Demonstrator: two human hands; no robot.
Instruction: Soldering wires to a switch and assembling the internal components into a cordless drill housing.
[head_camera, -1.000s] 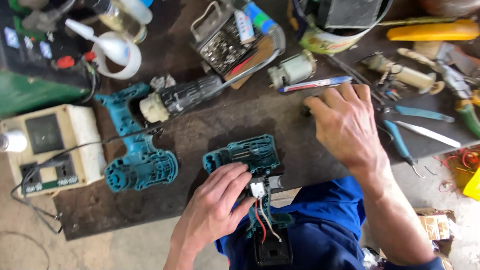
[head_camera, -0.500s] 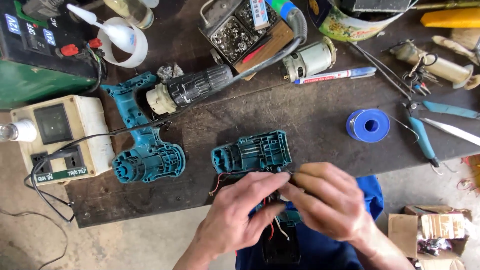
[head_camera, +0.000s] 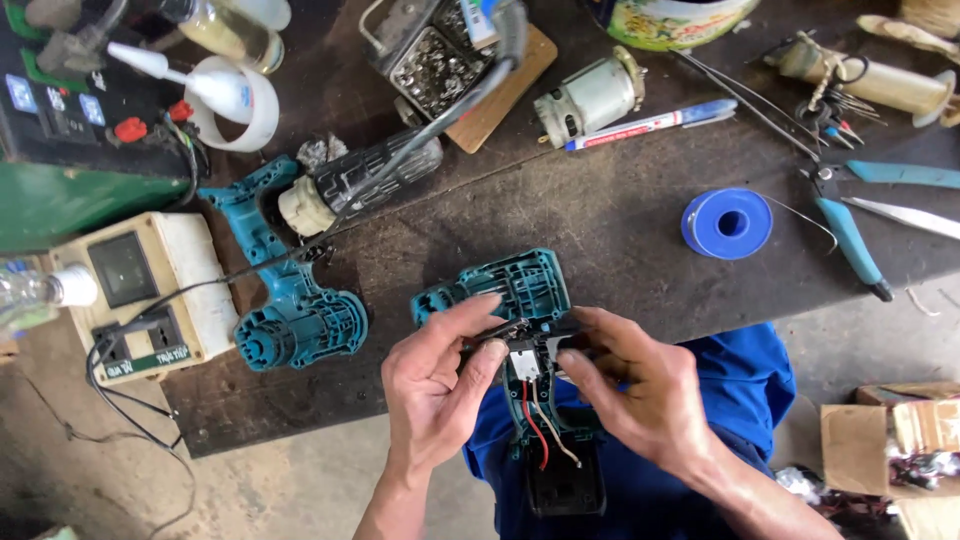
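An opened teal drill housing half (head_camera: 510, 292) lies at the near edge of the dark workbench (head_camera: 600, 230), its handle hanging over my blue-clad lap. Inside the handle sits a white switch block (head_camera: 524, 364) with red, black and white wires below it. My left hand (head_camera: 435, 385) pinches the housing and a thin part at the switch from the left. My right hand (head_camera: 640, 390) grips the switch area from the right. The other teal drill half (head_camera: 290, 300), with a black gearbox and chuck (head_camera: 350, 185), lies to the left.
A blue solder spool (head_camera: 727, 223), teal pliers (head_camera: 850, 235), a grey motor (head_camera: 588, 103), a marker pen (head_camera: 650, 123) and a box of screws (head_camera: 425, 60) lie on the bench. A beige socket box (head_camera: 140, 290) with cables sits left. A cardboard box (head_camera: 890, 450) is on the floor right.
My right hand came back from the far right of the bench to the switch in the drill handle. The blue spool it covered is now in view. Both hands now work at the switch.
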